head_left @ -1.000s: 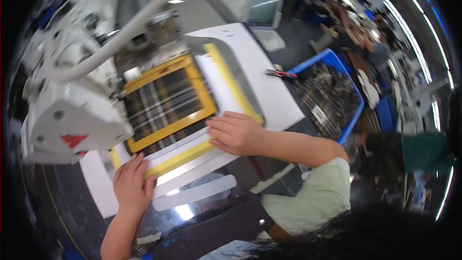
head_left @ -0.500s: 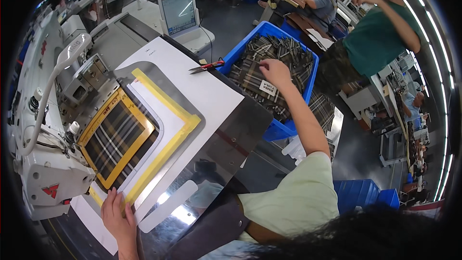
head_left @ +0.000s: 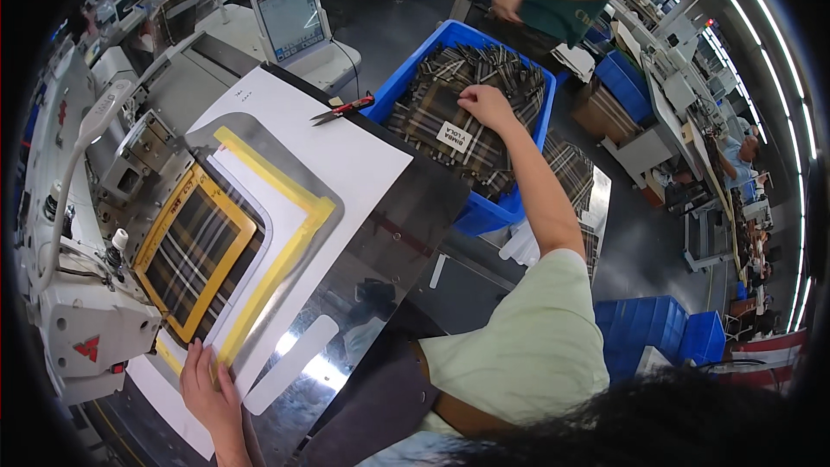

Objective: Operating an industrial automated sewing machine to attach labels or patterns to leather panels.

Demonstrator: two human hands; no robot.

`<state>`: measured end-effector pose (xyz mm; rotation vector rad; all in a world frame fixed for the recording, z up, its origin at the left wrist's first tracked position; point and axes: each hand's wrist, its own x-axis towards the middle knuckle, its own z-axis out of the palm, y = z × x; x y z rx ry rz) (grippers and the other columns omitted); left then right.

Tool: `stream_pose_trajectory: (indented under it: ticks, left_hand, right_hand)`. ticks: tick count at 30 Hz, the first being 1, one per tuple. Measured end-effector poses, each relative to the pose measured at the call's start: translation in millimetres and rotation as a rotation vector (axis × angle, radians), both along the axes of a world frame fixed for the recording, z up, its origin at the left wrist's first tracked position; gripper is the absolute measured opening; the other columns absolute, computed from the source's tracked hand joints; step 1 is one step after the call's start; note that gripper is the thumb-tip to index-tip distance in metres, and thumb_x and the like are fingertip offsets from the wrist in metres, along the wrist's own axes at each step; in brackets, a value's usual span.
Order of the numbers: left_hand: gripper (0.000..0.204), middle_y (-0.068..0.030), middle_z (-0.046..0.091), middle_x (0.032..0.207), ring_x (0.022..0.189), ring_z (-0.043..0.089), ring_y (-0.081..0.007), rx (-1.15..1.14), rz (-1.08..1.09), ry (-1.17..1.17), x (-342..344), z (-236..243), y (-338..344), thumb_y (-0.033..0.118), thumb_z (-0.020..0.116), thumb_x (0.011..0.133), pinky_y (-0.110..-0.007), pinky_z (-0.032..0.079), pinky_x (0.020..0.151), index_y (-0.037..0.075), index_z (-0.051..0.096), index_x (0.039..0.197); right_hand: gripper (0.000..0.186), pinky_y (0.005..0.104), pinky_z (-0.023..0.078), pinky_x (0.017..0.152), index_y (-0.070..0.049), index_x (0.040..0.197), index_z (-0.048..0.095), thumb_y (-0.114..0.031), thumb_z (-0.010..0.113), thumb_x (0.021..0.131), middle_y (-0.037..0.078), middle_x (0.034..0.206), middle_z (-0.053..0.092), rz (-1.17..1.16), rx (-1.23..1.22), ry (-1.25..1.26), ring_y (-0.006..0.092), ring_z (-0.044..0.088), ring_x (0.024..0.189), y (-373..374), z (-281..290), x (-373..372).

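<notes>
The right hand (head_left: 487,107) had quit the taped sheet (head_left: 275,280) for the plaid cloth (head_left: 425,111) in the blue bin (head_left: 481,223), fingers bunched, whether pinching I couldn't tell, leaving only the left hand (head_left: 210,393), fingers parted, there

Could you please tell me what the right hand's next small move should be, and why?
Perhaps the right hand should straighten the top piece in the bin: it is right at that piece, and the heap around it looks uneven. The frame already has cloth showing inside it, so another piece there seems unneeded.
</notes>
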<state>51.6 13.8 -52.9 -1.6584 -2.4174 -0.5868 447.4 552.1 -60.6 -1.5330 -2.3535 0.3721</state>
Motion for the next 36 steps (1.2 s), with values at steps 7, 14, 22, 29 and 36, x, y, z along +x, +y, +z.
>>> stream_pose_trajectory:
  ticks: [7,14,22,29,36]
  left_hand:
    - [0.029,-0.0139,0.06,0.123,0.113,0.057,-0.0331,-0.001,-0.041,0.03,5,13,5,0.009,0.063,0.08,-0.042,0.043,0.096,0.003,0.062,0.108]
    - [0.029,-0.0111,0.061,0.12,0.111,0.058,-0.0309,0.027,0.017,0.039,16,23,5,0.011,0.067,0.077,-0.042,0.045,0.092,0.006,0.062,0.106]
    - [0.018,-0.0079,0.065,0.111,0.103,0.061,-0.0299,0.126,0.003,-0.028,10,31,7,0.01,0.064,0.077,-0.039,0.046,0.088,0.007,0.064,0.095]
    - [0.015,-0.011,0.065,0.099,0.094,0.061,-0.0319,0.127,0.247,-0.095,-34,33,0,0.011,0.064,0.08,-0.04,0.047,0.083,0.005,0.065,0.093]
    - [0.029,-0.0149,0.065,0.106,0.102,0.059,-0.0367,-0.073,0.422,-0.297,-99,12,22,0.012,0.068,0.077,-0.042,0.046,0.087,0.005,0.065,0.104]
  right_hand:
    - [0.024,0.0264,0.046,0.07,-0.001,0.103,0.065,-0.019,0.063,0.089,0.007,0.084,0.067,0.149,0.18,0.415,0.0133,0.059,0.076,-70,114,-45]
    - [0.022,0.0185,0.041,0.069,0.002,0.106,0.065,-0.013,0.065,0.089,-0.004,0.083,0.061,0.376,-0.067,0.7,0.0022,0.051,0.076,-124,163,-106]
    - [0.026,0.0262,0.048,0.072,0.0,0.104,0.067,-0.022,0.062,0.091,0.005,0.088,0.069,0.828,-0.465,0.462,0.0123,0.062,0.078,-144,105,-246]
    - [0.023,0.0365,0.051,0.075,-0.006,0.096,0.072,-0.024,0.066,0.084,0.015,0.089,0.07,1.087,-0.243,0.229,0.0296,0.066,0.083,-185,46,-375]
    - [0.02,0.0375,0.053,0.076,-0.011,0.091,0.074,-0.026,0.072,0.078,0.009,0.089,0.071,1.13,-0.134,0.074,0.0269,0.067,0.085,-211,45,-426]
